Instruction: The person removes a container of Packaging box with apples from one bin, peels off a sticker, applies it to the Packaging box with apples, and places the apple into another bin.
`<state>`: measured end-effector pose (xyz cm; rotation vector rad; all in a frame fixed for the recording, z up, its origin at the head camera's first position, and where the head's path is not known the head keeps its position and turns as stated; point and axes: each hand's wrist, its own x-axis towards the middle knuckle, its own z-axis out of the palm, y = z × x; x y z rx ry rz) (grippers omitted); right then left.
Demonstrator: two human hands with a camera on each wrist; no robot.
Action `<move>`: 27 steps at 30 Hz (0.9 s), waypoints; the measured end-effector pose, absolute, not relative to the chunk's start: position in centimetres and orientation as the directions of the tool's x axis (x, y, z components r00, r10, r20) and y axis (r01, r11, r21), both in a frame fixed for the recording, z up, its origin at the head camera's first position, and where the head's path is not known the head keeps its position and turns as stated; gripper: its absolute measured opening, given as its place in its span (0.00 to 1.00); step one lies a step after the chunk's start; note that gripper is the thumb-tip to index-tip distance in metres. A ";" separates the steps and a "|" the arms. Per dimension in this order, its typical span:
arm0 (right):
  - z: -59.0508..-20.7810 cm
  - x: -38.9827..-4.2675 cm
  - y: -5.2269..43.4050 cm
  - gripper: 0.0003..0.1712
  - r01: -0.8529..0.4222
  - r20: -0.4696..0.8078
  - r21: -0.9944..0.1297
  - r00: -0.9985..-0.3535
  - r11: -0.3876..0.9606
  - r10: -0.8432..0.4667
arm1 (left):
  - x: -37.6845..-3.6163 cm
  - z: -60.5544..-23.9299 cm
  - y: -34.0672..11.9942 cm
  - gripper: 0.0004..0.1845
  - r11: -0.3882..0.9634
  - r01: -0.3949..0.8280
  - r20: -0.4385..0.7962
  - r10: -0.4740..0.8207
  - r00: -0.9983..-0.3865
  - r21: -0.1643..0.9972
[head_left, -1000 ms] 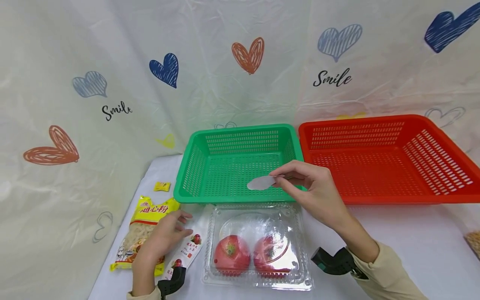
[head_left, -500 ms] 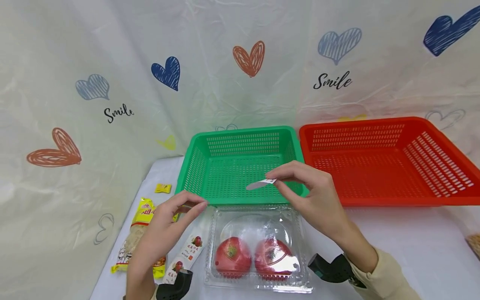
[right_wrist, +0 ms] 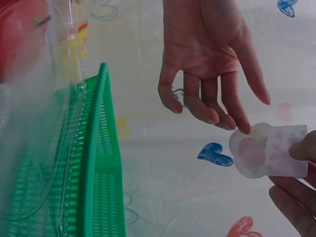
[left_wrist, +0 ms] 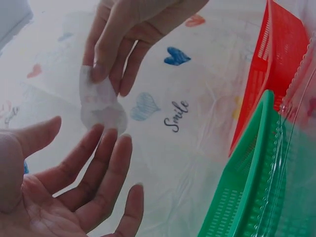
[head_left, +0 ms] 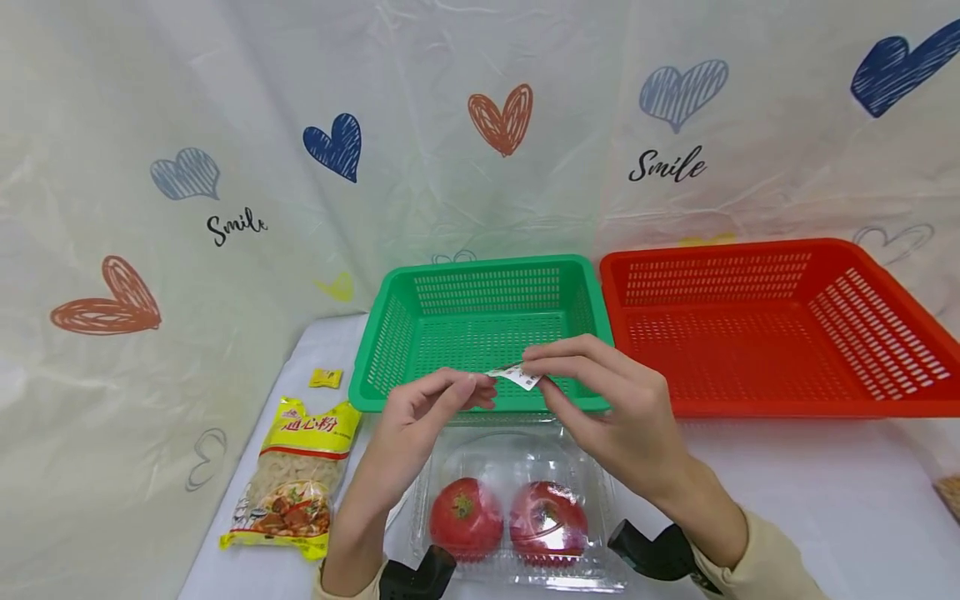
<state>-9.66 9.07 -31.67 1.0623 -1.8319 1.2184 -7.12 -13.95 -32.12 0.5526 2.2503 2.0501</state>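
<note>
A small white printed label [head_left: 517, 377] with a rounded, lobed end is held up in front of the green basket. My right hand [head_left: 615, 408] pinches its straight end between thumb and fingers. From the left, my left hand [head_left: 420, 417] reaches the rounded end. In the left wrist view, the left fingertips [left_wrist: 107, 132] meet the edge of that end, while the thumb stays apart; whether they press on it, I cannot tell. Below both hands lies a clear plastic clamshell box [head_left: 517, 454] with two round red fruits [head_left: 466, 518] inside, its lid down.
Behind the box stands a green basket [head_left: 480, 400], with a red basket [head_left: 750, 408] to its right. At left lie a yellow bag of pasta [head_left: 296, 475] and a small yellow packet [head_left: 326, 378]. Something brown [head_left: 948, 496] shows at the right edge.
My left hand has risen from the pasta bag and moved right to the label. The right hand keeps its pinch and has tilted the label. The left forearm now mostly covers the printed strip.
</note>
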 end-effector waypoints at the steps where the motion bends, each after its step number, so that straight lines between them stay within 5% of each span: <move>1: -31.7 -9.7 9.0 0.21 -0.904 0.871 -0.365 -0.416 0.222 -0.260 | -7.2 -32.2 -13.8 0.15 0.053 0.229 0.206 0.274 -0.939 0.972; 8: -32.5 -9.7 8.6 0.17 -0.946 0.899 -0.264 -0.312 0.189 -0.307 | -7.4 -32.5 -13.0 0.11 0.063 0.208 0.198 0.130 -0.971 0.976; 13: -33.1 -9.6 8.4 0.18 -0.951 0.894 -0.240 -0.294 0.192 -0.337 | -7.5 -32.7 -12.6 0.09 0.088 0.190 0.183 0.073 -0.980 0.978; 23: -33.7 -9.5 8.6 0.21 -0.934 0.841 -0.303 -0.355 0.189 -0.408 | -7.6 -33.0 -12.8 0.09 0.103 0.215 0.210 0.054 -0.976 0.971; 27: -33.8 -9.5 8.9 0.20 -0.895 0.816 -0.382 -0.444 0.230 -0.370 | -7.6 -33.1 -13.1 0.08 0.123 0.195 0.188 0.068 -0.980 0.973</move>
